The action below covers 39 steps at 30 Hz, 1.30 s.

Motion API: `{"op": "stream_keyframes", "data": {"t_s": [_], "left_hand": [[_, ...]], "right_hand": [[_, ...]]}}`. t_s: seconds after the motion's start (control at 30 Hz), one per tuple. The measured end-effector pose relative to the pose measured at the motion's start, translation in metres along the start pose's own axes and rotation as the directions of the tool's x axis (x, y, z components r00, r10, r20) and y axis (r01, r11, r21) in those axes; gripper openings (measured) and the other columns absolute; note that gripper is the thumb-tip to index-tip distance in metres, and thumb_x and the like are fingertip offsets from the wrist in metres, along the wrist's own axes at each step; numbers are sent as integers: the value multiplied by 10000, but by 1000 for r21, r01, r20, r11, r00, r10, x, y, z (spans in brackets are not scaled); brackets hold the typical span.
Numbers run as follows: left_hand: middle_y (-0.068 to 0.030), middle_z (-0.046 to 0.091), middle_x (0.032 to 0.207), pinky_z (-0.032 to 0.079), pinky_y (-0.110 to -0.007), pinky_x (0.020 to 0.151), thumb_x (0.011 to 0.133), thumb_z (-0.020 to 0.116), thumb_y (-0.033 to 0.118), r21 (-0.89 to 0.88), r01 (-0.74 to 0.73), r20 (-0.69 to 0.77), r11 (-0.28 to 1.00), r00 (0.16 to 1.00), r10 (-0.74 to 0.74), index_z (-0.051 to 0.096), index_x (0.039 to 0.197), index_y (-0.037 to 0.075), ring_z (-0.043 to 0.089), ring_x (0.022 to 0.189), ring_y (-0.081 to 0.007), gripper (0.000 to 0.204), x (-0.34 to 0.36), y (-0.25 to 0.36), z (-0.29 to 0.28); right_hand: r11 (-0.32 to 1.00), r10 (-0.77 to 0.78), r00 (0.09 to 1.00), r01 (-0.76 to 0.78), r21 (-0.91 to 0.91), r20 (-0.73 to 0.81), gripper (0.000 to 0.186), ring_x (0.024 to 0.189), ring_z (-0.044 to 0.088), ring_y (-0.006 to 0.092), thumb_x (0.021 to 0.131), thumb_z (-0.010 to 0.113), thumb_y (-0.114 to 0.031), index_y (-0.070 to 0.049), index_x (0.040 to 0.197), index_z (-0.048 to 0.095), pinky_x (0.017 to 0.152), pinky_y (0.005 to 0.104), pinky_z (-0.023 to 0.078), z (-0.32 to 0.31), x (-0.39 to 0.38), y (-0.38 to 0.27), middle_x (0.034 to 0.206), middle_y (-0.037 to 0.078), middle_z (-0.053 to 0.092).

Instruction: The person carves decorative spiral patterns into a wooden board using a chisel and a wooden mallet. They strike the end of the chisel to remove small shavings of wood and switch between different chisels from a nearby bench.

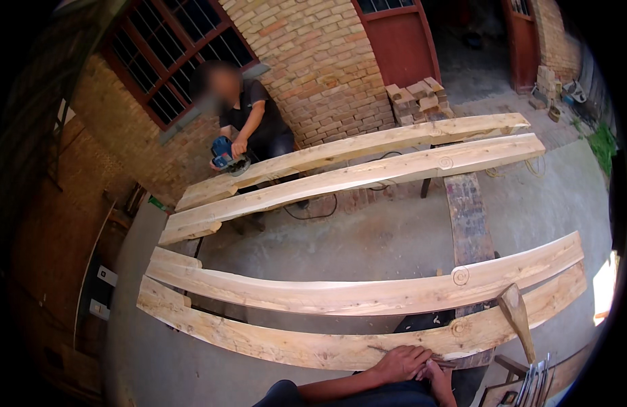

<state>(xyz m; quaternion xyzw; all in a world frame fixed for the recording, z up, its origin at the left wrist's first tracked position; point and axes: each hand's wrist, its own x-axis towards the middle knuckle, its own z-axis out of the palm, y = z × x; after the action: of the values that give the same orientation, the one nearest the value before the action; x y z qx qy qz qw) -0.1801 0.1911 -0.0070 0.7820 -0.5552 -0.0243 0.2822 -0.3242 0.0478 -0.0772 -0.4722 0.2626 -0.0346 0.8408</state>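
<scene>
Head view: how are the hands and the workpiece found?

A slim tool (446, 364) is gripped beneath the curled fingers of the left hand (399, 364). The right hand (438, 381) is placed just beside; whether it is closed cannot be told, its fingers being partly hidden. The tool is held at the near edge of the nearest wooden beam (259, 339), with a round mark (458, 328) farther out and to the right.

How is this step judged to be best done?

Pressure should be applied lightly and along the grain, with all fingers placed behind the tip. The beam should be checked for rocking. The wooden mallet (514, 311), seen on the beam's right part, should be moved if room is needed. The chisels (536, 383) by the small desk (573, 370) are judged to be within easy reach.

Are any brands, labels or writing noted?

None can be read. On the blue power tool (223, 154), held by a co-worker, no lettering is made out. The round mark is taken as a pattern, not writing. On the pale boxes (107, 275) at left, dark spots are too small to be deciphered.
</scene>
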Motion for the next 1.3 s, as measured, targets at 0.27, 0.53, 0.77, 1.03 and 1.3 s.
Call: {"op": "stream_keyframes", "data": {"t_s": [0.27, 0.53, 0.77, 1.03, 1.3], "left_hand": [[-71, 708, 1041, 598, -380, 795, 880, 785, 244, -18, -31, 14, 999, 999, 31, 679, 1253, 74, 742, 910, -264, 424, -6, -3, 0], [-130, 745, 1050, 593, -412, 689, 830, 791, 173, -54, -119, 125, 991, 984, 125, 697, 1367, 33, 745, 821, -287, 562, 42, 20, -33], [-197, 741, 1272, 581, -473, 920, 979, 792, 298, -129, -389, -91, 912, 921, 380, 676, 1359, 2, 737, 1065, -369, 496, 75, 57, -14], [-117, 779, 1101, 618, -423, 845, 897, 815, 25, -222, -372, 73, 901, 915, 396, 782, 1106, 28, 735, 999, -338, 212, 45, 34, 15], [-99, 780, 1147, 624, -408, 894, 906, 804, 71, -202, -293, 21, 934, 953, 304, 787, 1128, 53, 743, 1075, -313, 224, 36, 12, 9]], "right_hand": [[1000, -3, 999, 4, 18, -33, 259, 671, 704, 231, 1078, 584, -167, 76, 1139, 651, 622, 334, 591, 10, -12, 2, 817, 176, 715], [986, -114, 983, 95, -136, -141, 271, 783, 639, 77, 1009, 799, -159, -5, 1231, 812, 695, 272, 533, 43, -50, -92, 897, 32, 772], [916, -382, 584, 342, -210, -716, 182, 811, 671, 84, 1044, 698, -60, -2, 1187, 794, 736, 262, 547, 4, -160, -123, 935, 22, 754], [825, -564, -194, -152, -544, -802, 167, 615, 594, 62, 1038, 740, -169, -7, 1013, 769, 591, 269, 476, -129, -250, -99, 688, 6, 676], [669, -689, 3, -380, -638, -725, 160, 611, 555, 91, 1021, 762, -174, -15, 1002, 765, 587, 320, 456, -152, -215, -106, 671, 50, 645]]}}
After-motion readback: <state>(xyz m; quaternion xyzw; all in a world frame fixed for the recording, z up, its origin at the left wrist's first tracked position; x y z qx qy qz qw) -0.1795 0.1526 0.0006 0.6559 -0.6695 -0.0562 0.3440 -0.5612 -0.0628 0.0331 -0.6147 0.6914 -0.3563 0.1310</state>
